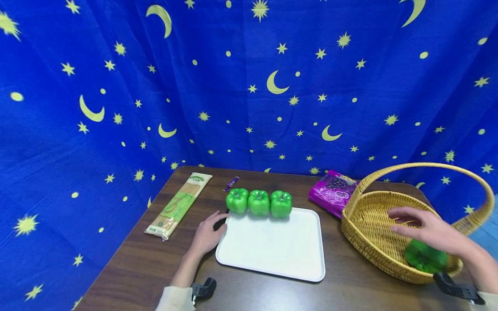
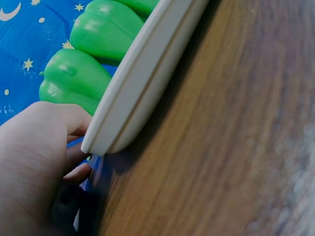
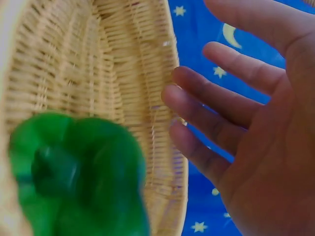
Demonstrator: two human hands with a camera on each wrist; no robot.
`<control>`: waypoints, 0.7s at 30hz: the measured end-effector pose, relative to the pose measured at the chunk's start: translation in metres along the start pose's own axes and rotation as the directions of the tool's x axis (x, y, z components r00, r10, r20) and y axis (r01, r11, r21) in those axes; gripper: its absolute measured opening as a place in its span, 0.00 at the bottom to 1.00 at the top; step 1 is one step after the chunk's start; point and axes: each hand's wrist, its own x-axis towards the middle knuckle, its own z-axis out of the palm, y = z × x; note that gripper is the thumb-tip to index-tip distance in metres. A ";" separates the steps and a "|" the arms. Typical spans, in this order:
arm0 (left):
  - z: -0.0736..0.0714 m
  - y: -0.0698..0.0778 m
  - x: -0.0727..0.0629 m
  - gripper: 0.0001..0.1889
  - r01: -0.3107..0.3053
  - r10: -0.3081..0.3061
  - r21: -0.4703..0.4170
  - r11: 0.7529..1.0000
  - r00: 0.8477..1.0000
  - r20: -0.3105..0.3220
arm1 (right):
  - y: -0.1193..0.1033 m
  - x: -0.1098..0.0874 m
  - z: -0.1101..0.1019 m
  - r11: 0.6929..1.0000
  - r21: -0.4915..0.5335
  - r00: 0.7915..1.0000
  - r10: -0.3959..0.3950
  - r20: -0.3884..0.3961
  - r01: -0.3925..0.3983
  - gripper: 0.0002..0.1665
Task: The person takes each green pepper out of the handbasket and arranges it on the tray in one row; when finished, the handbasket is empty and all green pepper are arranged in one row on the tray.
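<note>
My left hand [image 1: 209,235] is at the far left corner of a white tray [image 1: 272,246], its thumb and fingers gripping the rim. In the left wrist view the tray's edge [image 2: 142,83] sits against the fingertips. Three green bell peppers [image 1: 258,203] line up along the tray's far edge. Over a wicker basket [image 1: 365,233] at the right, my right hand [image 1: 432,229] is held with fingers spread and nothing in them. Below it, inside the basket, lies another green bell pepper [image 3: 83,177], partly hidden by the hand in the head view.
A long pack of noodles [image 1: 180,205] lies on the table's left side. Near the back is a small purple wrapped candy [image 1: 231,184]. A purple bag [image 1: 333,192] lies beside the basket, whose tall arched handle [image 1: 424,165] rises over it. A blue star-patterned curtain [image 1: 233,86] hangs behind.
</note>
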 end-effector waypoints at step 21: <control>0.001 -0.003 0.000 0.17 -0.009 0.009 -0.003 1.000 1.000 -0.006 | 0.021 -0.013 0.006 0.990 -0.113 0.994 0.095 0.060 -0.087 0.30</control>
